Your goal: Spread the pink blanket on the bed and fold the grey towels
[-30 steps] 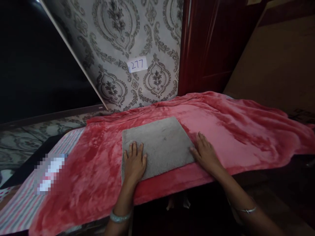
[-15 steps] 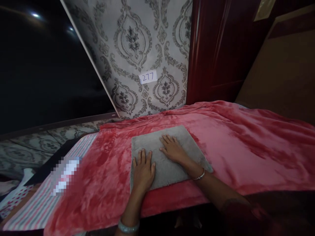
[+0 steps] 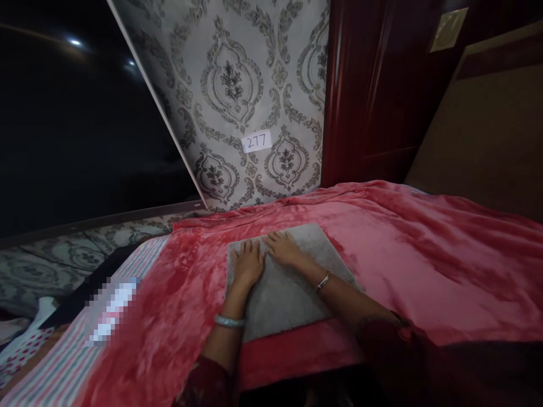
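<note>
A folded grey towel [image 3: 292,294] lies flat on a red plush blanket [image 3: 424,254] that covers the surface in front of me. My left hand [image 3: 246,263] rests palm down near the towel's far left corner, fingers stretched out. Right beside it, my right hand [image 3: 283,249] also lies flat on the towel's far edge, fingers extended. The two hands nearly touch. Neither holds anything. A pale bangle sits on my left wrist and a thin bracelet on my right.
A striped cloth [image 3: 63,362] lies to the left of the blanket. Behind stand a patterned wall with a "277" label [image 3: 256,141], a dark red door [image 3: 365,96] and a brown panel [image 3: 487,130] at the right.
Both hands slid away from me across the towel to its far edge. One second ago the right hand lay at the towel's right edge; it has since crossed over beside the left.
</note>
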The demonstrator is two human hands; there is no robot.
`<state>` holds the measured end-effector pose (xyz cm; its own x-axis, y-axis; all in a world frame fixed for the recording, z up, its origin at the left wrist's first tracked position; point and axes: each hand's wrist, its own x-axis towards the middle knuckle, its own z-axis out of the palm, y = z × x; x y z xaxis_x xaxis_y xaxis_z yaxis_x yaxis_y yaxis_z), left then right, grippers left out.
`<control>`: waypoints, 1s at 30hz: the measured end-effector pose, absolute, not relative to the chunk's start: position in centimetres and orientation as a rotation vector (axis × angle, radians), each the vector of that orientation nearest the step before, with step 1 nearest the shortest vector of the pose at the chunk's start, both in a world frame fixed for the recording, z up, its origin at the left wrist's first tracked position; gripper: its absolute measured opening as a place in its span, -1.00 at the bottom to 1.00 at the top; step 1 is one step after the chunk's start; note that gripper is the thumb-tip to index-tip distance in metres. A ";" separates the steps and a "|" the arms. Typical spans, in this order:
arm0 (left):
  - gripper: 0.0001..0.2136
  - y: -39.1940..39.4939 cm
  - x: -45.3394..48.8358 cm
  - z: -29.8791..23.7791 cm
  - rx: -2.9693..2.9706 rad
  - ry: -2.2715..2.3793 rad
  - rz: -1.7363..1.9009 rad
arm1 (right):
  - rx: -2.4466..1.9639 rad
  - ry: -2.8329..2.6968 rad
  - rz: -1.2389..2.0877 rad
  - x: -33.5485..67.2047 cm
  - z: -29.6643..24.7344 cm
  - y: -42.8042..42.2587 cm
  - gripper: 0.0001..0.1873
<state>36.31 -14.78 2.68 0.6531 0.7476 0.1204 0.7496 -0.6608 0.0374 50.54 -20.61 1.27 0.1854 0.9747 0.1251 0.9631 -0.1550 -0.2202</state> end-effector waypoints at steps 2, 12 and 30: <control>-0.50 -14.5 36.7 1.2 -2.800 -1.281 -0.170 | -2.244 -1.820 0.061 51.9 0.2 -20.8 -0.43; -0.48 -14.1 36.5 0.0 -2.800 -1.288 -0.163 | -2.451 -1.282 0.075 61.8 -3.5 -24.6 -0.34; -0.39 -14.9 31.6 1.2 -2.751 -1.787 -0.432 | -2.151 -1.218 0.242 63.0 -5.0 -31.1 -0.20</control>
